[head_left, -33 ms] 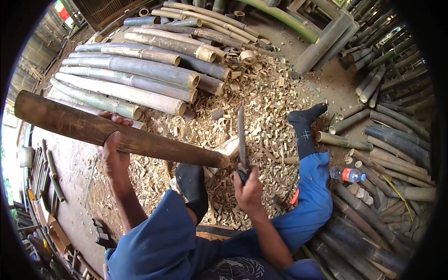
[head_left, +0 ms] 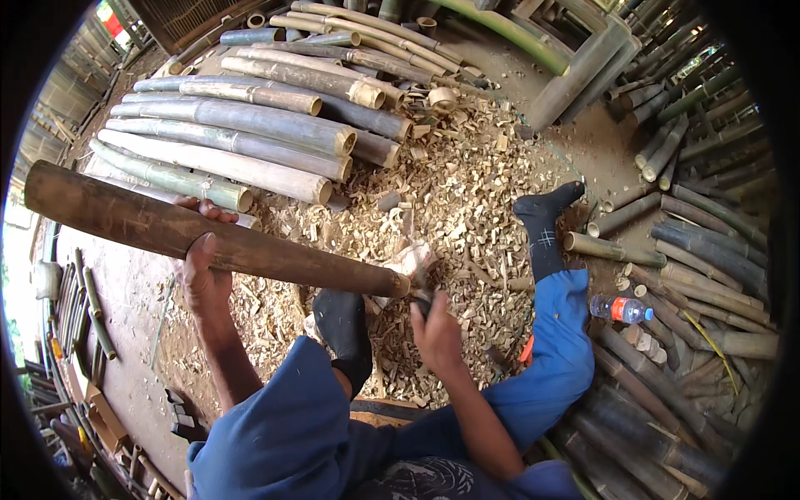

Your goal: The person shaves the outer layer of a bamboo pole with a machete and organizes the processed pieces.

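In the head view, your left hand [head_left: 200, 279] is curled around a dark bamboo tube [head_left: 283, 260], thumb on top, holding it aslant above the floor [head_left: 125, 367], its narrower end toward you and to the right. Your right hand [head_left: 440, 333] is closed round the black handle [head_left: 424, 302] of a bladed tool beside that end; the blade is blurred, so you cannot tell whether it touches. Pale wood chips [head_left: 467, 217] cover the floor's middle, cut bamboo poles [head_left: 225, 150] lie toward its far left corner, and a plastic bottle [head_left: 621, 310] lies near its right edge.
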The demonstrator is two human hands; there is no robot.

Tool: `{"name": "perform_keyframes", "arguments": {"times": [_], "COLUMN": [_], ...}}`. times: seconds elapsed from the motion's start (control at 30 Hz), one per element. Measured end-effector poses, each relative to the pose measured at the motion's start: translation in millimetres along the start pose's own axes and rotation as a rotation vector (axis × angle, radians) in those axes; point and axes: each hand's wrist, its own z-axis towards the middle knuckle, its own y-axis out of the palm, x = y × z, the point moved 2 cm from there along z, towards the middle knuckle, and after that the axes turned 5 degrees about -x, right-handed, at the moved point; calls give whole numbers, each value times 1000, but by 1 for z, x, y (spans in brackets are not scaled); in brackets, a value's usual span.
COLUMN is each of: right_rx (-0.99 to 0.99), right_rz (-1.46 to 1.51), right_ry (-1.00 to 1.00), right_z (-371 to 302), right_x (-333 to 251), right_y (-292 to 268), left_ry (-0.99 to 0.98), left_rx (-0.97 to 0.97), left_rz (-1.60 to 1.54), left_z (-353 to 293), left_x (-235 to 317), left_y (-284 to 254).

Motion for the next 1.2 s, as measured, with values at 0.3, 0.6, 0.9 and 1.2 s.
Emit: {"name": "perform_keyframes", "arguments": {"times": [0.3, 0.6, 0.9, 1.2], "right_rx": [-117, -122, 91, -247], "right_rz": [40, -151, 304, 71], "right_ry": [12, 3, -313, -46], "right_z": [-8, 2, -26, 0], "right_x": [-43, -43, -104, -54], "right_y": [-38, -12, -72, -44], "left_ry": [92, 109, 144, 75], "left_rx": [219, 350, 348, 369], "left_rz": [31, 311, 324, 410], "left_z": [-2, 2, -6, -14], "left_x": [13, 18, 20, 24], "left_y": [51, 109, 111, 121]}}
